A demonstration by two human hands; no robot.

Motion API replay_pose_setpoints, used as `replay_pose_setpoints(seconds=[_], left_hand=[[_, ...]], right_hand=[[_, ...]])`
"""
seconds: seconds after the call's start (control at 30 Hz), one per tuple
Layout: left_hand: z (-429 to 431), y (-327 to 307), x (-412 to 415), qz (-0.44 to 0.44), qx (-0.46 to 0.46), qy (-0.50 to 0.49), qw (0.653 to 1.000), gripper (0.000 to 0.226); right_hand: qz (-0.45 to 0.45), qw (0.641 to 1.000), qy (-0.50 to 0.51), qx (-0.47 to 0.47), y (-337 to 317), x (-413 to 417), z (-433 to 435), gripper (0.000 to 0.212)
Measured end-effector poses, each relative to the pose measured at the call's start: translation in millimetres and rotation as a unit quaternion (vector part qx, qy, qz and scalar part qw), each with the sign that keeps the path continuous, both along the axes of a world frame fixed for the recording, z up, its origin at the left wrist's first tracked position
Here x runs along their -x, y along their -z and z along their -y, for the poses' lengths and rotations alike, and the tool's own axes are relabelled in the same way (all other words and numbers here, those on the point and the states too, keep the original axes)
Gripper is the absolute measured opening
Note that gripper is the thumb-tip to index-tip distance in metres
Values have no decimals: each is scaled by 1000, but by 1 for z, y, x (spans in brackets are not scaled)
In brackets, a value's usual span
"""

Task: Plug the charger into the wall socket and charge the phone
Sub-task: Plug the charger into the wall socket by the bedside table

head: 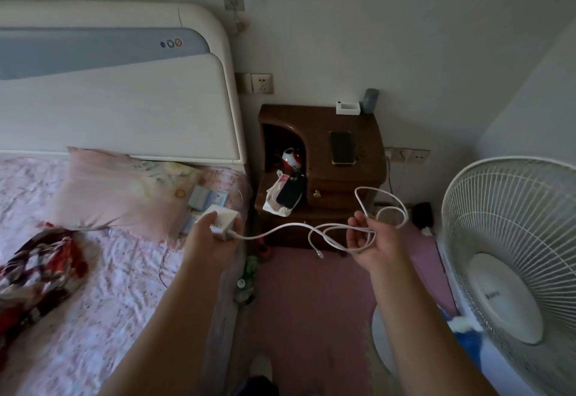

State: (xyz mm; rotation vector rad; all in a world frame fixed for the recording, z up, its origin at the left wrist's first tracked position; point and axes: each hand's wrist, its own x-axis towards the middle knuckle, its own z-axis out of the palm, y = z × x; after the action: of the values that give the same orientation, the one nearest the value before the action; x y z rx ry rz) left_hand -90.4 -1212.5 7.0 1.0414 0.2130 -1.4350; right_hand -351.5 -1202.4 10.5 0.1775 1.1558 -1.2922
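**benchwatcher:** ok where are we at? Is the brick in the wall yet?

**me (on the remote feed):** Nope, nothing's plugged in. From where I'm watching, the left hand (215,240) is wrapped around the white charger (223,220), thumb on top, out over the edge of the bed (124,271). The right hand (372,241) has loose loops of the white cable (330,233) pinched in its fingers, and the free connector end (319,254) dangles below, attached to nothing. So both hands are busy grasping, neither is free.

**benchwatcher:** and the phone?

**me:** Lying flat, screen dark, on top of the brown nightstand (367,134); that's the phone (342,147), well apart from both hands. There's another dark phone-ish thing down in the nightstand's lower nook, can't tell what it is really.

**benchwatcher:** which socket you going for?

**me:** My guess is the wall socket (261,83) just above the nightstand, beside the headboard (124,109). There's another outlet plate lower on the right, next to the fan (514,271), but a cord already seems to hang from it. So I'd call this the carry-and-untangle step. Next move needs the left hand to go up and forward, turn the brick so the prongs face the wall (can't see the prongs from here), then push straight in. After that the right hand takes the dangling end over to the phone.
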Motion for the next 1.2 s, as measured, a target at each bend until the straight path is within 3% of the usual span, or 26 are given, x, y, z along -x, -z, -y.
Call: replay_pose_setpoints(seconds=[0.2, 0.33, 0.63, 1.2], left_hand=[[51, 7, 5, -3, 1, 19, 1000, 38], [96, 14, 4, -13, -5, 34, 999, 50], [208, 11, -10, -37, -22, 48, 998, 48], [320, 22, -5, -49, -40, 60, 996, 49]], right_hand=[[-8, 1000, 13, -8, 8, 2, 43, 29], [-20, 999, 25, -16, 11, 1, 79, 33], [-41, 997, 61, -18, 4, -17, 173, 15], [-35, 997, 67, -28, -2, -15, 282, 23]])
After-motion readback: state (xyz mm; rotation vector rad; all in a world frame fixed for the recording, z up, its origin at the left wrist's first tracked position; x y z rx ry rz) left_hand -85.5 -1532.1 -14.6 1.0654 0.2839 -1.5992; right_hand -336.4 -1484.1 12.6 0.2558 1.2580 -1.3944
